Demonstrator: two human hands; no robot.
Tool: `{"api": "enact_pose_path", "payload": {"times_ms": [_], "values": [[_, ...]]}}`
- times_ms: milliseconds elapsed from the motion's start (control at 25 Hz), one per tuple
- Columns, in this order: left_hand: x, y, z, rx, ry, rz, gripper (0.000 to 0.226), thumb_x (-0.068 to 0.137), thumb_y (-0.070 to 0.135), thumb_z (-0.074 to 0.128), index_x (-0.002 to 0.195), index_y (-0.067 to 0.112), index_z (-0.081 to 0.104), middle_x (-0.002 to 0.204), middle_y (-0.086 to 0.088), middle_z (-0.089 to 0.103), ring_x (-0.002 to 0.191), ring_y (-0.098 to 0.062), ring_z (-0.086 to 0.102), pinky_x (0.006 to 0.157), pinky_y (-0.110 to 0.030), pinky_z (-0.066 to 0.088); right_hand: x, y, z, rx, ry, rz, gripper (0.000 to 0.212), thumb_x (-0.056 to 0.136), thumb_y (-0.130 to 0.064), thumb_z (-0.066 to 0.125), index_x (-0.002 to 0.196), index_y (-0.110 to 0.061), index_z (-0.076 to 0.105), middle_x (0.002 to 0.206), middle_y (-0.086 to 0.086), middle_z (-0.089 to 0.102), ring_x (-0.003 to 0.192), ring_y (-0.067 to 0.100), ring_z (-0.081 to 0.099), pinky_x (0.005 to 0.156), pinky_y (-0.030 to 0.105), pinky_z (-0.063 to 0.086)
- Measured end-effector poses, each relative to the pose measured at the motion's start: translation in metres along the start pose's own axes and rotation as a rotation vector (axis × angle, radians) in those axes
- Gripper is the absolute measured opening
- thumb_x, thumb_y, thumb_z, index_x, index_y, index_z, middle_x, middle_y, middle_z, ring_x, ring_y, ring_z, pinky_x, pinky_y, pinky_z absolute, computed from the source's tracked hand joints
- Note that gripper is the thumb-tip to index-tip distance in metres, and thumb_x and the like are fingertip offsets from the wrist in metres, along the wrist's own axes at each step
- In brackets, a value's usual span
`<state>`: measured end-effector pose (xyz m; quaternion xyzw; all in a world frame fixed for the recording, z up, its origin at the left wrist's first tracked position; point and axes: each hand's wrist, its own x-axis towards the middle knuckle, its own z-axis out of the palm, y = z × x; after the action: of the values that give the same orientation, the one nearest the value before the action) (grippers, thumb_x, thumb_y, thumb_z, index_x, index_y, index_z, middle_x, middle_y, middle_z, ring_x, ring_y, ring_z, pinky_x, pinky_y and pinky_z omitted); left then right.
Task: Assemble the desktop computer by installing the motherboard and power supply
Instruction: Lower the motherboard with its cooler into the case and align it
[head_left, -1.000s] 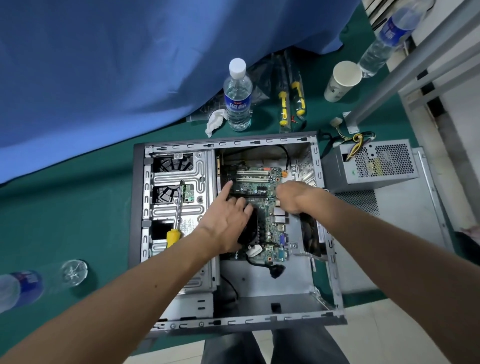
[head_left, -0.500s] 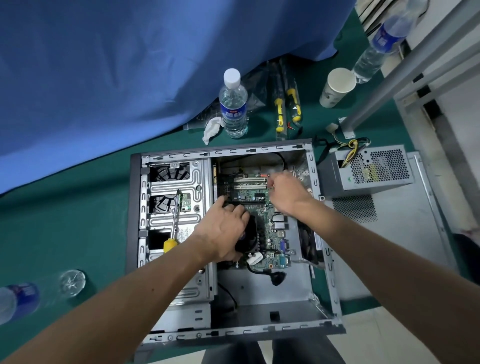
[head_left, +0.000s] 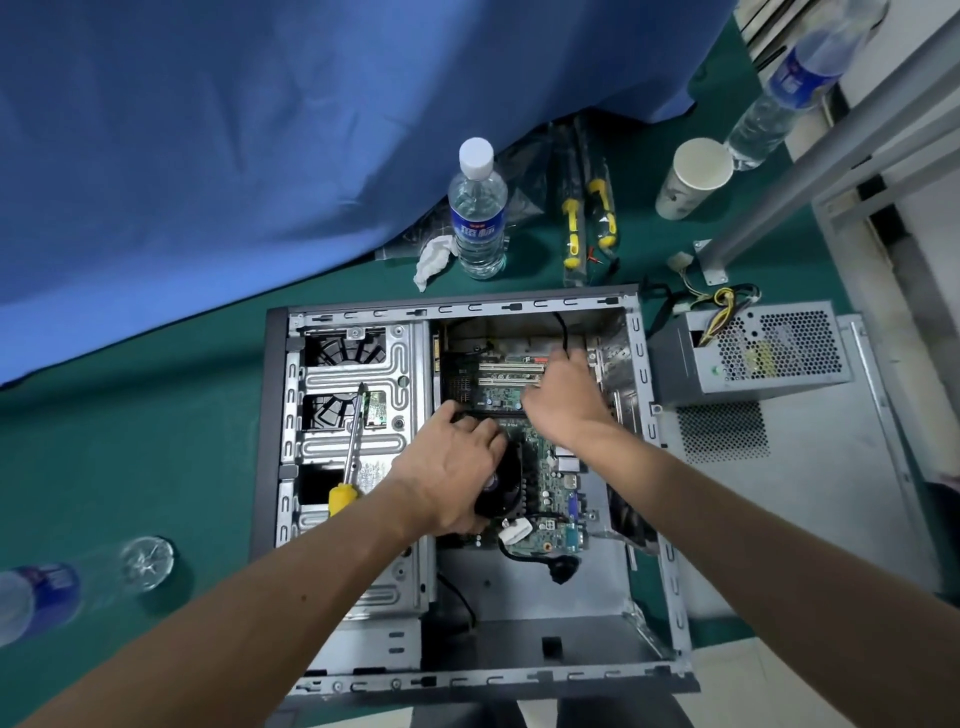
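The open grey computer case (head_left: 670, 519) lies flat on the green table. Inside its right bay sits the green motherboard (head_left: 553, 493) with white slots and a black CPU cooler (head_left: 504, 486). My left hand (head_left: 449, 470) grips that cooler from the left. Over the board's far right part, my right hand (head_left: 563, 400) has its fingers bent down onto the board near a black cable; the fingertips are hidden. The grey power supply (head_left: 748, 364) with its wire bundle stands outside the case, to the right.
A yellow-handled screwdriver (head_left: 347, 457) lies on the drive cage. The case's side panel (head_left: 810, 483) lies under the power supply. Behind the case stand a water bottle (head_left: 478, 208), a tissue (head_left: 434, 257), packaged screwdrivers (head_left: 587, 218) and a paper cup (head_left: 693, 176). A bottle (head_left: 52, 587) lies at the left.
My right hand has moved away from me to the board's far right part. My left hand has curled its fingers from pointing over the board to gripping the cooler.
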<state>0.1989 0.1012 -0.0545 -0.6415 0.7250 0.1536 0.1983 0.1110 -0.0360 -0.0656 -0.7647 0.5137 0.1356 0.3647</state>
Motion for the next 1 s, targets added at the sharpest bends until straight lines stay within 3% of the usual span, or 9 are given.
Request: {"api": "enact_pose_path", "payload": {"times_ms": [80, 200, 280, 400, 480, 600, 800, 920, 1000], "values": [[0.001, 0.001, 0.0, 0.01, 0.005, -0.002, 0.092, 0.073, 0.075, 0.06, 0.137, 0.01, 0.044, 0.123, -0.007, 0.056, 0.106, -0.026, 0.057, 0.103, -0.045, 0.029, -0.006, 0.005, 0.004, -0.135, -0.084, 0.031, 0.061, 0.095, -0.017, 0.057, 0.148, -0.004, 0.032, 0.146, 0.018, 0.036, 0.124, 0.034, 0.049, 0.102, 0.038, 0.047], [0.001, 0.001, -0.001, 0.02, 0.001, -0.009, 0.092, 0.073, 0.075, 0.06, 0.138, 0.011, 0.043, 0.122, -0.007, 0.056, 0.105, -0.026, 0.057, 0.102, -0.044, 0.03, -0.005, 0.004, -0.004, -0.437, -0.077, -0.049, 0.051, 0.091, -0.009, 0.056, 0.14, -0.006, 0.043, 0.128, 0.019, 0.051, 0.104, 0.033, 0.06, 0.075, 0.033, 0.051], [0.002, 0.001, 0.0, 0.028, 0.015, -0.009, 0.093, 0.074, 0.075, 0.059, 0.138, 0.011, 0.043, 0.12, -0.007, 0.056, 0.103, -0.026, 0.057, 0.1, -0.044, 0.031, 0.004, -0.003, -0.006, -0.458, -0.065, -0.227, 0.044, 0.088, 0.0, 0.053, 0.131, -0.007, 0.055, 0.131, 0.016, 0.048, 0.111, 0.033, 0.057, 0.083, 0.036, 0.051], [0.001, 0.0, 0.0, 0.023, 0.013, -0.003, 0.095, 0.073, 0.075, 0.059, 0.14, 0.01, 0.042, 0.12, -0.007, 0.057, 0.103, -0.027, 0.057, 0.099, -0.044, 0.031, 0.024, -0.013, -0.002, -0.551, -0.221, -0.444, 0.07, 0.084, 0.01, 0.048, 0.148, -0.019, 0.04, 0.158, 0.004, 0.021, 0.139, 0.034, 0.029, 0.11, 0.046, 0.038], [0.002, -0.001, 0.0, 0.03, 0.008, -0.009, 0.097, 0.073, 0.075, 0.059, 0.143, 0.01, 0.039, 0.122, -0.008, 0.056, 0.104, -0.028, 0.057, 0.098, -0.044, 0.03, 0.031, -0.017, -0.001, -0.669, -0.224, -0.515, 0.076, 0.084, 0.009, 0.049, 0.152, -0.018, 0.03, 0.161, 0.001, 0.014, 0.139, 0.03, 0.025, 0.11, 0.046, 0.036], [0.003, 0.0, 0.003, 0.028, 0.015, -0.003, 0.097, 0.073, 0.073, 0.06, 0.143, 0.009, 0.038, 0.121, -0.009, 0.055, 0.104, -0.028, 0.056, 0.097, -0.044, 0.031, 0.024, -0.01, 0.001, -0.631, -0.087, -0.624, 0.075, 0.081, 0.008, 0.054, 0.15, -0.01, 0.03, 0.157, 0.005, 0.022, 0.135, 0.028, 0.031, 0.106, 0.044, 0.036], [0.002, 0.001, 0.001, 0.014, 0.024, -0.013, 0.092, 0.074, 0.074, 0.058, 0.138, 0.01, 0.044, 0.12, -0.008, 0.057, 0.101, -0.027, 0.057, 0.095, -0.042, 0.03, -0.006, 0.006, -0.007, -0.431, -0.331, -0.483, 0.063, 0.084, 0.016, 0.043, 0.141, -0.009, 0.049, 0.165, -0.002, 0.002, 0.141, 0.027, 0.038, 0.107, 0.033, 0.042], [0.002, 0.003, 0.003, 0.023, 0.018, -0.024, 0.096, 0.075, 0.076, 0.057, 0.143, 0.011, 0.039, 0.124, -0.008, 0.055, 0.104, -0.026, 0.057, 0.097, -0.043, 0.03, -0.022, 0.016, -0.026, -0.384, -0.122, -0.506, 0.056, 0.084, 0.015, 0.044, 0.129, -0.015, 0.06, 0.156, 0.004, 0.034, 0.137, 0.025, 0.043, 0.113, 0.037, 0.038], [0.002, 0.003, 0.004, 0.025, 0.018, -0.026, 0.097, 0.075, 0.077, 0.056, 0.145, 0.012, 0.036, 0.124, -0.007, 0.055, 0.105, -0.026, 0.057, 0.098, -0.043, 0.03, -0.029, 0.025, -0.045, -0.272, 0.155, -0.51, 0.039, 0.087, 0.006, 0.043, 0.113, -0.013, 0.067, 0.126, 0.002, 0.059, 0.119, 0.02, 0.052, 0.106, 0.033, 0.041]]}}
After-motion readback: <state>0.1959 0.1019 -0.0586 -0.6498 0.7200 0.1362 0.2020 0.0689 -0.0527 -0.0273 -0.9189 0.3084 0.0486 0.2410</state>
